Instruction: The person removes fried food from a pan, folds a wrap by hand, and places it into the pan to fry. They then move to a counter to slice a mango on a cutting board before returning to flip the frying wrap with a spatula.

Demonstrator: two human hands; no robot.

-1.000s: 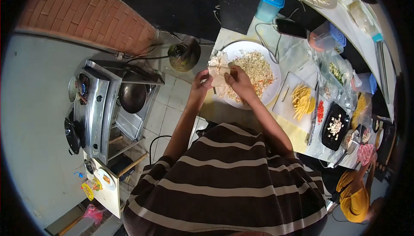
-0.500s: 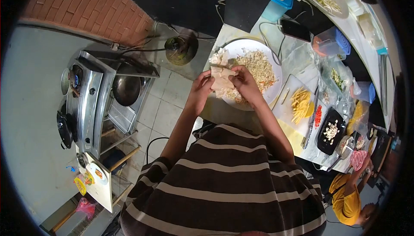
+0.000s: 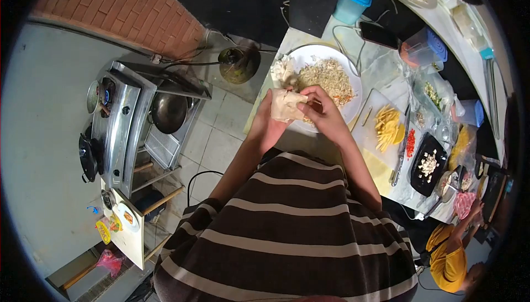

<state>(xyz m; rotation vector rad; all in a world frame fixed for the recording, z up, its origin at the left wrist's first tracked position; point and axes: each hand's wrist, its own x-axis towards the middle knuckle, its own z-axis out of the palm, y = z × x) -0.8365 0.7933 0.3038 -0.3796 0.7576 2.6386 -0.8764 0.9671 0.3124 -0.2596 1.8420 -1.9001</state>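
A pale, thin folded wrapper (image 3: 286, 107) lies on the open palm of my left hand (image 3: 269, 124), over the near left edge of a large white plate (image 3: 358, 100). The thumb and fingers of my right hand (image 3: 324, 115) pinch the wrapper's right side. Behind it on the plate is a mound of chopped, light filling (image 3: 329, 80) with orange bits. More pale folded pieces (image 3: 282, 70) rest at the plate's left rim.
Right of the plate, a cutting board (image 3: 364, 131) holds yellow strips, with a knife (image 3: 400, 161) and chopped red pieces (image 3: 410, 143) beside it. A black tray (image 3: 419, 178) holds white cubes. A stove (image 3: 121, 131) stands left. A person in yellow (image 3: 447, 263) is at lower right.
The wrapper, held up between both hands before, now lies folded over my left palm. My left hand has turned palm up beneath it. The camera view has shifted slightly.
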